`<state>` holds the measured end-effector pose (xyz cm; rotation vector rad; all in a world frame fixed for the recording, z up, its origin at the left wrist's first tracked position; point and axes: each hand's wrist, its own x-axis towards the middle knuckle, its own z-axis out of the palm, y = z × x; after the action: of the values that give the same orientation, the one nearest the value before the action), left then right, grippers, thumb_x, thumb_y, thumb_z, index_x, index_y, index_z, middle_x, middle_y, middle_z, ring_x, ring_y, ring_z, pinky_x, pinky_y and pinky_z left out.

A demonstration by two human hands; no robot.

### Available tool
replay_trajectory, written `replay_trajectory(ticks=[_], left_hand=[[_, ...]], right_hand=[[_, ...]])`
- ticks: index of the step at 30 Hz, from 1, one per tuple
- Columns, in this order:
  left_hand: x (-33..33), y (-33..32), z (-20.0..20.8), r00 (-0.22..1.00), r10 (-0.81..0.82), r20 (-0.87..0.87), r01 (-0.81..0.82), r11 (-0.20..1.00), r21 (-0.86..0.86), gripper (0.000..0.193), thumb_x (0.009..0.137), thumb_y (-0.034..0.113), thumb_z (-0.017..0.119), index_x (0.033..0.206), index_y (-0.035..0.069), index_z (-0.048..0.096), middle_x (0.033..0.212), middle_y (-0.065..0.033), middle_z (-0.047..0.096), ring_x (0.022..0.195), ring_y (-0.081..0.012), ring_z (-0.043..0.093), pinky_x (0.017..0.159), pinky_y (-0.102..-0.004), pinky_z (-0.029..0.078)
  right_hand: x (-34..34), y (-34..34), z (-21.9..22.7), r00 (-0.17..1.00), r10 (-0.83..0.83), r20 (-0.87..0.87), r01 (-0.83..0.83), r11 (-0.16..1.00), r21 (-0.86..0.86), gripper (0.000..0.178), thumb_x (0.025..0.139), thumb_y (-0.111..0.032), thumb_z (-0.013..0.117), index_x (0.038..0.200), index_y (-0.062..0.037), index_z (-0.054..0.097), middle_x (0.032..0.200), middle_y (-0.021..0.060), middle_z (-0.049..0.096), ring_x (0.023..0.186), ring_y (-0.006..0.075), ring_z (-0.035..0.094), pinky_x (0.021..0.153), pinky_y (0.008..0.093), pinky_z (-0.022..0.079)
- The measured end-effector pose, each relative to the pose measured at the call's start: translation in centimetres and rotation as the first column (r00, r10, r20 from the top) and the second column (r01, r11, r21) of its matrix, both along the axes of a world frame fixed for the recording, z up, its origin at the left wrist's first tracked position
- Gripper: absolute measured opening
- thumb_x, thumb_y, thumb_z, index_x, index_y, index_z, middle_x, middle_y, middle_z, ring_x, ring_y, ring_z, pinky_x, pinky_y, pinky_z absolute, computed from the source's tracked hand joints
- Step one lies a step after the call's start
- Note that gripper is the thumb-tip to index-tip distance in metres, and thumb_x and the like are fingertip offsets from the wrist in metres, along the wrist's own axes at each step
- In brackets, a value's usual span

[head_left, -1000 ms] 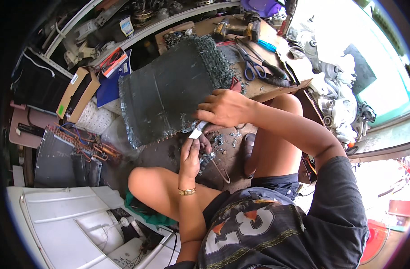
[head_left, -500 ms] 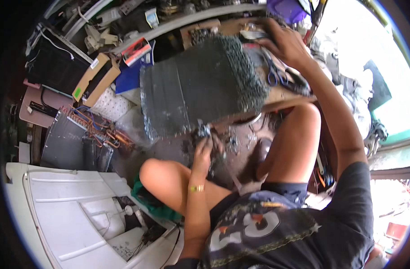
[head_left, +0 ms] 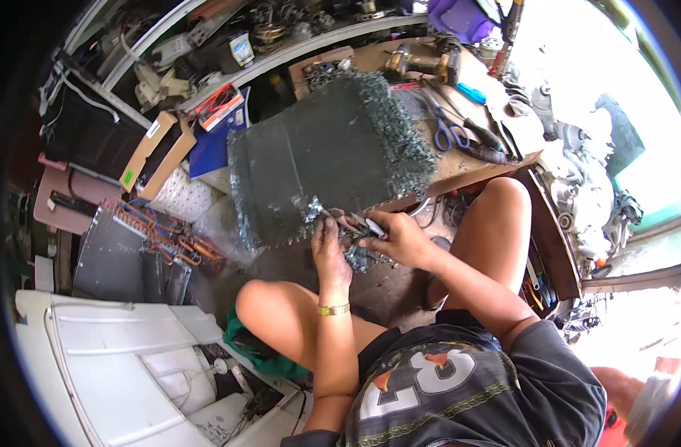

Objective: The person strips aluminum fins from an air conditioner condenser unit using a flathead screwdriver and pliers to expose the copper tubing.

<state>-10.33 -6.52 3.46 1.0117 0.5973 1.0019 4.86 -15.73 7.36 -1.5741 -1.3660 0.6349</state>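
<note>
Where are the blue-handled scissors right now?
In the head view, the scissors lie on the wooden tabletop right of the dark panel, below the power drill in the picture.

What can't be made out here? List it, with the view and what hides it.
Tool, head view: its rear part, covered by the right grip.
Left grip, head view: whatever it may hold, lost among small dark scraps.
Slab, head view: underside, hidden by its own top face.
Purple thing, head view: its top, cut off by the upper edge.
</note>
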Motion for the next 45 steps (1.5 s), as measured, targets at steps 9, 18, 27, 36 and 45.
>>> replay_trajectory(ticks=[9,18,27,36,45], left_hand=[[-0.9,1.8,-1.1,0.981,0.191,0.039,-0.188,0.979,-0.072,0.048,0.102,0.043,0.067,0.113,-0.004,0.063,0.112,-0.0122,0.063,0.106,-0.0233,0.061,0.094,-0.0446,0.050],[-2.5,4.1,-2.5,0.989,0.053,0.137,-0.035,0.991,-0.132,0.040,0.109,0.039,0.055,0.115,0.000,0.062,0.108,-0.0103,0.066,0.105,-0.0219,0.062,0.098,-0.0394,0.048],[-0.5,4.5,-3.3,0.988,0.139,-0.064,-0.141,0.989,-0.032,0.023,0.104,0.022,0.064,0.108,0.000,0.071,0.105,-0.0096,0.072,0.099,-0.0184,0.066,0.091,-0.0358,0.051],[8.8,3.3,-1.3,0.937,0.125,-0.327,-0.053,0.974,0.221,0.015,0.100,0.008,0.070,0.098,-0.006,0.066,0.082,-0.0084,0.074,0.069,-0.0156,0.075,0.062,-0.0318,0.056],[11.1,4.6,-3.6,0.765,0.215,-0.607,0.000,0.943,0.334,0.019,0.096,0.011,0.075,0.097,-0.006,0.069,0.081,-0.0154,0.075,0.065,-0.0227,0.076,0.061,-0.0354,0.055]], right_hand=[[-1.9,-0.6,-2.3,0.987,-0.103,0.122,0.106,0.994,-0.015,0.049,0.087,-0.035,0.083,0.123,-0.0052,0.068,0.089,0.0222,0.073,0.089,0.0436,0.072,0.077,0.0511,0.055],[-3.5,0.1,-5.5,0.998,-0.068,-0.018,0.069,0.996,0.051,0.062,0.092,-0.034,0.079,0.144,-0.0048,0.061,0.101,0.0229,0.073,0.083,0.0405,0.070,0.078,0.0476,0.055],[-2.9,0.2,-7.0,0.965,-0.224,-0.140,0.257,0.917,0.304,0.059,0.085,-0.030,0.087,0.127,-0.0018,0.058,0.117,0.0222,0.067,0.105,0.0392,0.068,0.088,0.0470,0.056],[3.5,-3.1,-6.5,0.925,-0.264,-0.272,0.254,0.964,-0.072,0.042,0.102,-0.009,0.062,0.138,-0.0007,0.042,0.090,0.0076,0.058,0.063,0.0221,0.054,0.059,0.0388,0.050],[5.6,0.9,-5.4,0.881,-0.355,0.313,0.376,0.927,-0.005,0.030,0.099,-0.012,0.058,0.115,0.0056,0.041,0.078,0.0302,0.067,0.077,0.0533,0.067,0.067,0.0606,0.051]])
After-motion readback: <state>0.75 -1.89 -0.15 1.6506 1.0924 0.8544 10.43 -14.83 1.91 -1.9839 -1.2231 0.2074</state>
